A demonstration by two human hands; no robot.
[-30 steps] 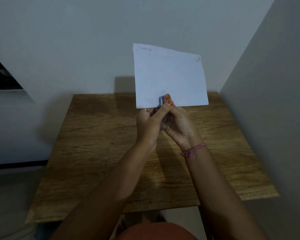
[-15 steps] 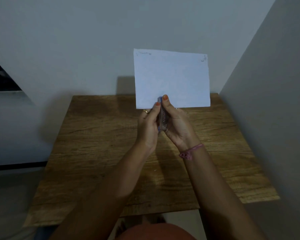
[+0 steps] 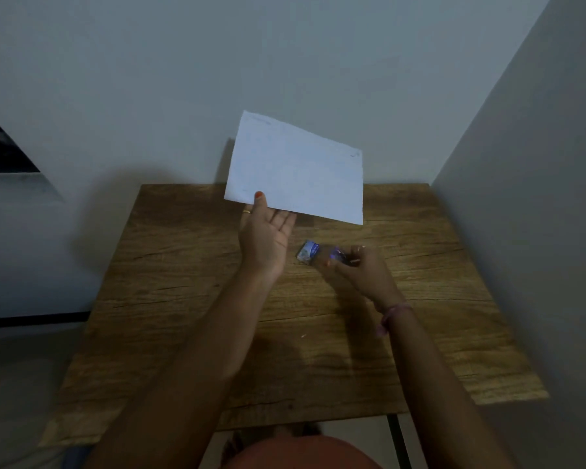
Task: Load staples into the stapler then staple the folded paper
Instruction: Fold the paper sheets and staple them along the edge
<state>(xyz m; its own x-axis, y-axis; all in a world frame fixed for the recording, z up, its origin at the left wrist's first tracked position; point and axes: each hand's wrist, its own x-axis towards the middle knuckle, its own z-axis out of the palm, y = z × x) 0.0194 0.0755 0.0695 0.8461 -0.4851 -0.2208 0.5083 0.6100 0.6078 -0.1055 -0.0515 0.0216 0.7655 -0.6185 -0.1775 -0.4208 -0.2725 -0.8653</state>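
Note:
My left hand (image 3: 266, 236) holds the folded white paper (image 3: 298, 174) up above the far side of the table, pinching its lower left edge with the thumb on the front. My right hand (image 3: 364, 270) is low over the table, blurred, with its fingers closed on the small blue stapler (image 3: 335, 257). A small blue-and-white box (image 3: 308, 252), which looks like the staple box, lies on the table just left of the stapler. I cannot tell whether the two touch.
The wooden table (image 3: 217, 333) stands in a corner, with a wall behind it and another close on the right. A tiny pale scrap (image 3: 303, 336) lies near the table's middle. A black table leg (image 3: 398, 441) shows at the front right.
The stapler has come off the paper's lower edge. My right hand has dropped with it down and to the right, toward the table. My left hand now holds the paper alone, tilted.

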